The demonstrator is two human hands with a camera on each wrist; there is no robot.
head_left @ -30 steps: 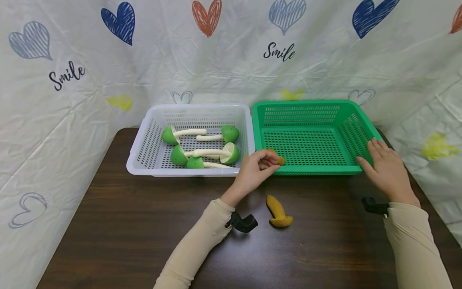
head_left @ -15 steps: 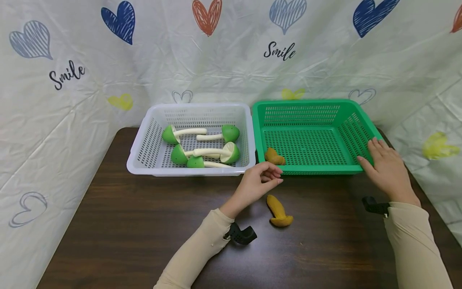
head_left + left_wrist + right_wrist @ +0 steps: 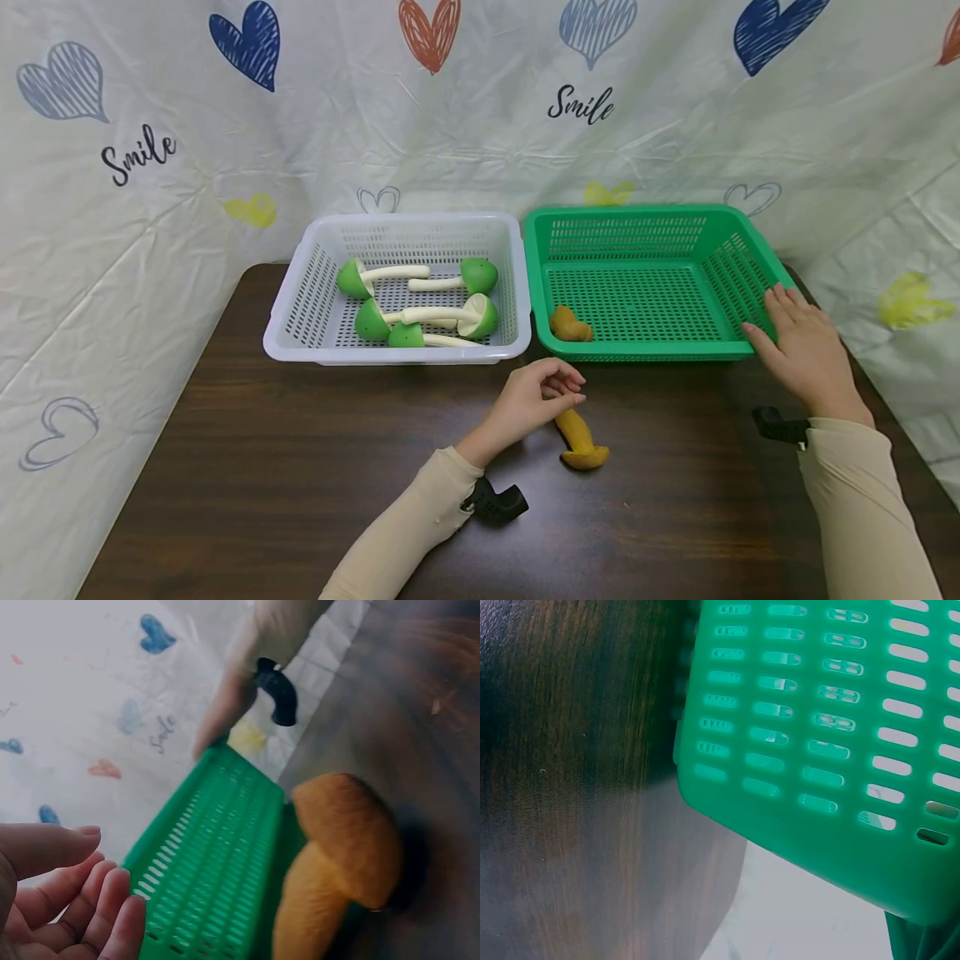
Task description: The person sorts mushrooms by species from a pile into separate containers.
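Note:
My left hand (image 3: 536,400) hovers over the table just in front of the green basket (image 3: 660,352). Its fingers are loosely bent with nothing between them. Beneath and beside the fingertips, a yellow-brown toy mushroom (image 3: 581,446) lies on the table, the end of its stem partly covered. The left wrist view shows this mushroom (image 3: 337,855) large, apart from the hand (image 3: 67,900). Another brown mushroom (image 3: 570,325) lies inside the green basket at its front left corner. My right hand (image 3: 810,354) rests on that basket's right rim; the right wrist view shows only the basket wall (image 3: 817,780).
Left of the green basket stands a white basket (image 3: 405,357) with several green-capped, white-stemmed toy mushrooms (image 3: 450,315) inside. Both baskets sit at the back of the dark wooden table (image 3: 285,467), against a white cloth (image 3: 480,125) printed with hearts.
My left hand has let go of a brown mushroom, which stays in the green basket. The hand then came back over the rim toward the mushroom on the table. My right hand has stayed put.

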